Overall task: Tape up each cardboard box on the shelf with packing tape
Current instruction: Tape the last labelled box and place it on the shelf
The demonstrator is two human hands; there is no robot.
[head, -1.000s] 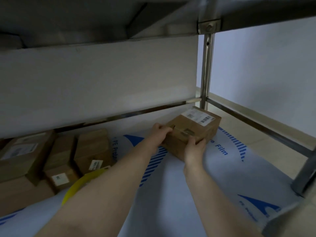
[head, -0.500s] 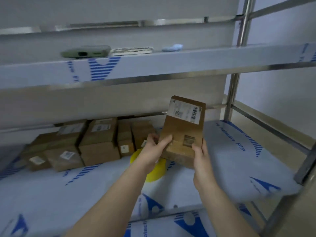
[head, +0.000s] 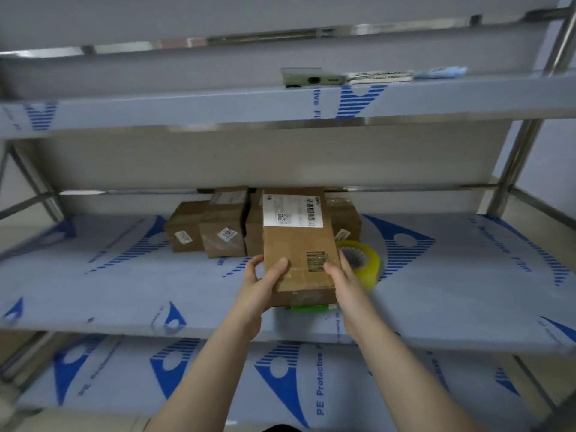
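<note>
I hold a brown cardboard box [head: 297,244] with a white shipping label on its upper part, lifted above the middle shelf [head: 124,291]. My left hand [head: 265,280] grips its lower left edge and my right hand [head: 341,277] grips its lower right edge. Just right of the box a roll of yellowish packing tape [head: 363,261] lies on the shelf, partly hidden by my right hand. Something green [head: 311,307] peeks out under the box. Several more cardboard boxes [head: 215,227] are stacked at the back of the same shelf.
The shelf boards are covered in blue-printed protective film. The upper shelf [head: 218,104] carries a flat grey-green device [head: 311,77], a thin flat item and a blue cloth [head: 442,71]. Steel uprights [head: 514,163] stand at the right. A lower shelf [head: 280,385] lies beneath my arms.
The box came off the shelf's right end and moved left in both hands, now in front of the stacked boxes. The view pulled back from under the shelf.
</note>
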